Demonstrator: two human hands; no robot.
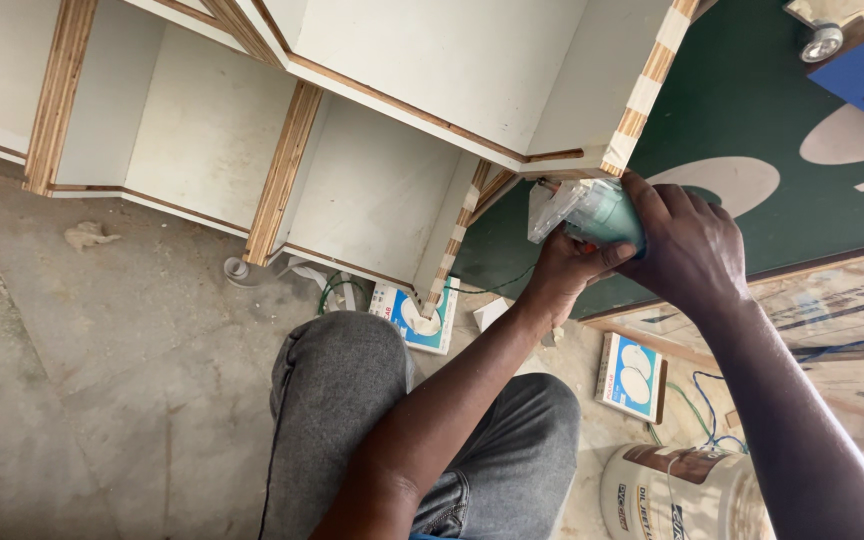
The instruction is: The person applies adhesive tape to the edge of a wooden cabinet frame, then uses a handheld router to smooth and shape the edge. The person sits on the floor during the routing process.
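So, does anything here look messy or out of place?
A little. A crumpled scrap lies on the dusty concrete floor, and loose wires trail between a small box and a bucket. Both hands hold a green tool against the cabinet edge.

both hands (632,250) together, arms outstretched, fingers curled tight in a grip

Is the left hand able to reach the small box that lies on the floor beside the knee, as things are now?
Probably yes, but not at once. The left hand is gripping the green power tool together with the right hand. The small box lies open on the floor below, nothing covering it.
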